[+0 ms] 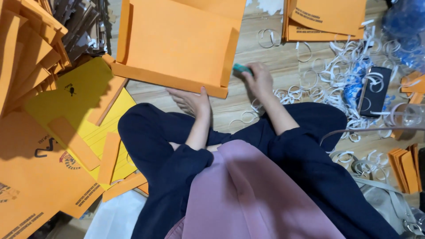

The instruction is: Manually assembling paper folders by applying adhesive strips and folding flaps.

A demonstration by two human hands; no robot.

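- Your right hand (260,79) has its fingers curled around a small teal tool (242,69), pinching it against the right side flap of the orange envelope sheet (177,42); only a corner of the tool shows past the knuckles, so what kind of tool it is you cannot tell
- Your left hand (192,101) lies flat with the fingers spread and relaxed, thumb up against the bottom flap of the same sheet, holding nothing
- The orange envelope sheet lies on the wooden floor (265,55) just in front of your crossed legs, its side flaps folded up, its near edge touching both hands
- Risk: the left hand only rests at the edge, so a push from the tool could likely slide or skew the sheet and leave the flap crooked
- Risk: the curled white paper strips (336,71) lie scattered right beside your right hand; one could get trapped under the flap
- To your left, yellow (84,88) and orange cut sheets (31,177) are heaped loosely, overlapping; an elbow swing could tip the pile onto the work
- A second stack of orange envelopes (327,20) sits farther out on the right, well apart from your hands
- A dark phone (374,90) lies among the strips to the right, half buried, easy to knock or cover
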